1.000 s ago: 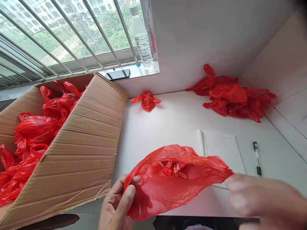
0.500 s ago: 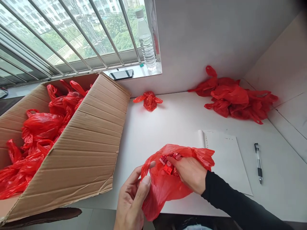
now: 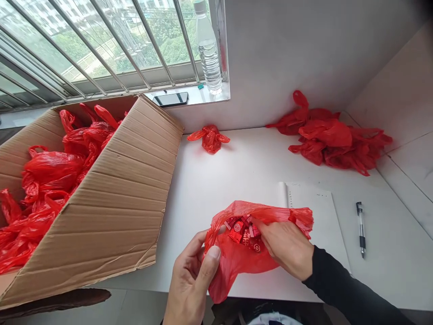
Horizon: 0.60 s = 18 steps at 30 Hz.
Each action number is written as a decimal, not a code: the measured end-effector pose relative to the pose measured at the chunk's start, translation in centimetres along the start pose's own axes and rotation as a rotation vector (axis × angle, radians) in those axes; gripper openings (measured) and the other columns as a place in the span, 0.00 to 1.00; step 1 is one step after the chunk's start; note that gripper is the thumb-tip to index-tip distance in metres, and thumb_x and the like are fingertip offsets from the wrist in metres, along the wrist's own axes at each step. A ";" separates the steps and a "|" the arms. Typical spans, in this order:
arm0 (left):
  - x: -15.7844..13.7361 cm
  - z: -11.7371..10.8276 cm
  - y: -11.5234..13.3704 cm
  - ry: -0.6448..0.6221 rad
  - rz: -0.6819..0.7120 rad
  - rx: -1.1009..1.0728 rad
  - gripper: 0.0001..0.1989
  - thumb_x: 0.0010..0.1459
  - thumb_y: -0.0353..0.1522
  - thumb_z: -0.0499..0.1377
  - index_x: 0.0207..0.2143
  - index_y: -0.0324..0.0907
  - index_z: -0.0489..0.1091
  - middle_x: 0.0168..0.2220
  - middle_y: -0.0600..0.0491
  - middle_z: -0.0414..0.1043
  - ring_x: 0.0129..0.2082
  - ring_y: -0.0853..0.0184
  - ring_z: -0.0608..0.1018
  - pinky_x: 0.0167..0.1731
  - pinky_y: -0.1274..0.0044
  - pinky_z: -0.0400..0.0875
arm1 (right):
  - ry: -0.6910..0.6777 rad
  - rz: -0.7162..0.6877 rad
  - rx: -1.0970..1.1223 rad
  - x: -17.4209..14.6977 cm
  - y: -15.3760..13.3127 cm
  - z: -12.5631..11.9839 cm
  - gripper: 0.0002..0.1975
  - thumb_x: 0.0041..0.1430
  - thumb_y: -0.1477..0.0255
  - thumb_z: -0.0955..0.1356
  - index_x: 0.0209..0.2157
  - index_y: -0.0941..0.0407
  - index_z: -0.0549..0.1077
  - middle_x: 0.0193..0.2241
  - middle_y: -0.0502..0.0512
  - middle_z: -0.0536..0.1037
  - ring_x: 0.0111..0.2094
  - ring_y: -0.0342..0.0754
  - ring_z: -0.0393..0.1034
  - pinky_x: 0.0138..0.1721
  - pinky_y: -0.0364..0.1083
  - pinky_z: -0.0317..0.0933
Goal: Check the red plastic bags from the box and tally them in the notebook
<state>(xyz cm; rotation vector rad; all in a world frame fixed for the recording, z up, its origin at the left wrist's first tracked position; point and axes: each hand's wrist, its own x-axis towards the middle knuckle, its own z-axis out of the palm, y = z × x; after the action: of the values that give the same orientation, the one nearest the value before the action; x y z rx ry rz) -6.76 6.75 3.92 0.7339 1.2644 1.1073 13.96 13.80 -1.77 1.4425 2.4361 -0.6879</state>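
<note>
In the middle of the head view is an opened red plastic bag [image 3: 250,266] with several small red wrapped candies [image 3: 241,231] inside. My left hand [image 3: 191,275] is closed on the bag's left edge, its thumb pressing the film from the near side. Through the bag's mouth reaches my right hand [image 3: 287,243], in a black sleeve. Its index finger is stretched out beside the candies, and the lower fingertips are partly hidden by the bag. No candy shows in its grip.
At the left, a cardboard box [image 3: 111,198] holds several tied red bags [image 3: 52,169]. One small knotted red bag [image 3: 211,139] sits near the wall. More red bags [image 3: 338,140] lie piled at the back right. A notebook [image 3: 313,212], a pen [image 3: 361,230], a water bottle [image 3: 210,58] and a phone [image 3: 171,99] are around.
My right hand has drawn back slightly to the right, uncovering more of the candies. The bag and my left hand have shifted a little right in view, as the camera turned slightly.
</note>
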 end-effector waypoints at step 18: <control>-0.7 -1.3 0.8 0.046 0.253 0.125 0.13 0.62 0.41 0.61 0.45 0.46 0.77 0.34 0.51 0.72 0.32 0.67 0.74 0.32 0.78 0.72 | 0.826 -0.273 0.347 -7.1 0.0 -2.1 0.20 0.69 0.78 0.63 0.59 0.51 0.67 0.41 0.54 0.74 0.40 0.49 0.71 0.46 0.48 0.64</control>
<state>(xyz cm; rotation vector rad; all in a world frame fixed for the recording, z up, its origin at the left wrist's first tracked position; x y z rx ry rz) -8.22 6.21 4.65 0.9877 1.3143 1.2625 17.50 9.44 2.98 1.8070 3.3181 -0.6841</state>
